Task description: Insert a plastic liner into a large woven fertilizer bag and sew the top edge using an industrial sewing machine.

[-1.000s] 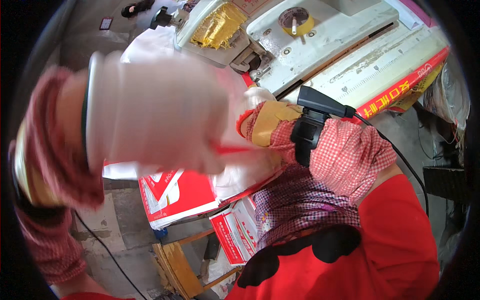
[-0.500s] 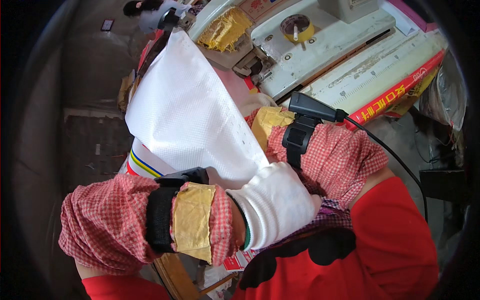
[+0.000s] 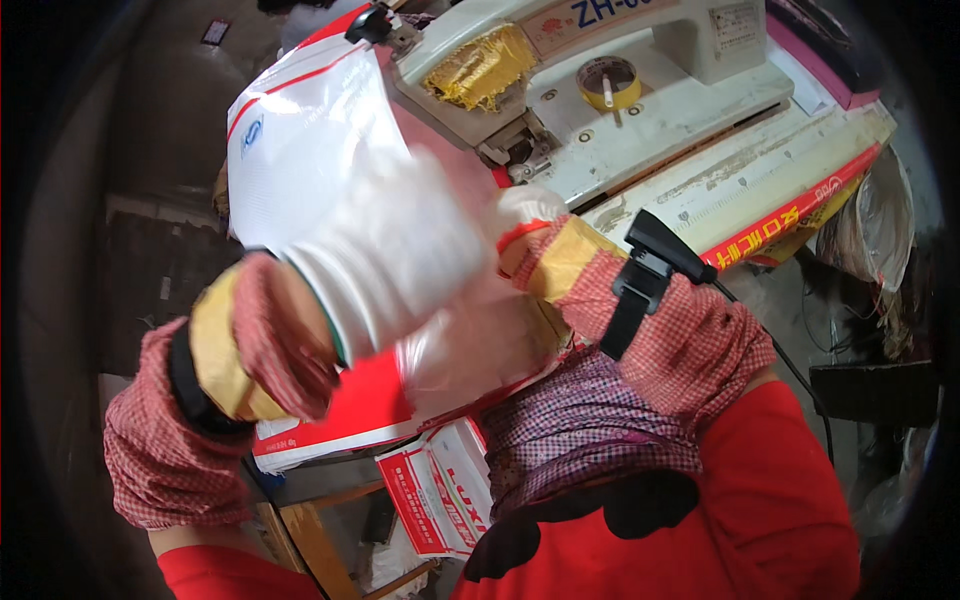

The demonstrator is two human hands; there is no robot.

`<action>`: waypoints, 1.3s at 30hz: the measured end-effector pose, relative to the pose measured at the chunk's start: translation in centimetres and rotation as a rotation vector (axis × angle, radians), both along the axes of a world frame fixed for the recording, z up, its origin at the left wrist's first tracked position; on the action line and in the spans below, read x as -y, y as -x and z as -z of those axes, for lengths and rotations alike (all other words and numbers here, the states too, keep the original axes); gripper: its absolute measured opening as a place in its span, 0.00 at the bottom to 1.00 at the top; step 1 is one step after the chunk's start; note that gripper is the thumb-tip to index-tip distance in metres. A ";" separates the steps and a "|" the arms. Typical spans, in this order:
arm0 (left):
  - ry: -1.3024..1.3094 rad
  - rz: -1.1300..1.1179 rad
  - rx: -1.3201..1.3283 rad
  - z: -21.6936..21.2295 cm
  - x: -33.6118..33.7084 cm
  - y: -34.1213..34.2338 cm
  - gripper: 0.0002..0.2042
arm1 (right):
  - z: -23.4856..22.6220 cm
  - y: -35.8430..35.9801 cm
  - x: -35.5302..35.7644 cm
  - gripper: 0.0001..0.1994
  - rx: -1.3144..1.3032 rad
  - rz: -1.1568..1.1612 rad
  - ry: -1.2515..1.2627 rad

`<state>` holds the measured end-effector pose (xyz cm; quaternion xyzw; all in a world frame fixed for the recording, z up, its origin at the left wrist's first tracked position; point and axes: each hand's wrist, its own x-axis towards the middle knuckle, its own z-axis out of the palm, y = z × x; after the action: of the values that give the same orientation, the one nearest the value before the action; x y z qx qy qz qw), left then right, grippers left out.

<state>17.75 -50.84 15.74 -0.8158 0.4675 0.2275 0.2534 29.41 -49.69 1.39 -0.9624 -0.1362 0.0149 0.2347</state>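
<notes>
My left hand (image 3: pixel 390 255), in a white knit glove, is over a red and white printed woven sack (image 3: pixel 300 130). Motion smears its fingers, so its grip does not show. My right hand (image 3: pixel 533 205), also gloved in white, is by the near end of a sewing machine (image 3: pixel 690 75). Its fingers are mostly hidden. Across my lap lies a stack of red and white sacks (image 3: pixel 370 400), partly under a clear film-like sheen.
A yellow tape roll (image 3: pixel 608 85) with a white stick in it rests on the machine bed. Yellow cloth (image 3: pixel 482 65) is fixed to the machine head. A red and white box (image 3: pixel 440 490) is below my lap. A wooden frame (image 3: pixel 320 545) stands low left.
My left hand has moved up and left from near my right wrist. The plain white sack face is gone from over my lap, and printed red and white sacks now show.
</notes>
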 end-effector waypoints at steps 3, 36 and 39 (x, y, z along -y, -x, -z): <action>0.027 0.060 0.040 1.7 -0.9 0.4 0.05 | 3.9 4.2 5.2 0.07 0.046 0.053 -0.004; 0.647 0.048 1.152 -7.1 -22.7 7.6 0.14 | -1.5 12.3 -9.7 0.09 -0.321 -0.458 -0.603; 1.001 -0.224 1.238 -1.8 -27.6 11.1 0.15 | -1.0 14.5 -8.6 0.13 -0.834 -0.309 -1.472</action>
<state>6.69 -23.22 17.56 -0.8527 0.2041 -0.4786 0.0465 14.95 -41.09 2.38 -0.4518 -0.1433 0.3068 0.8254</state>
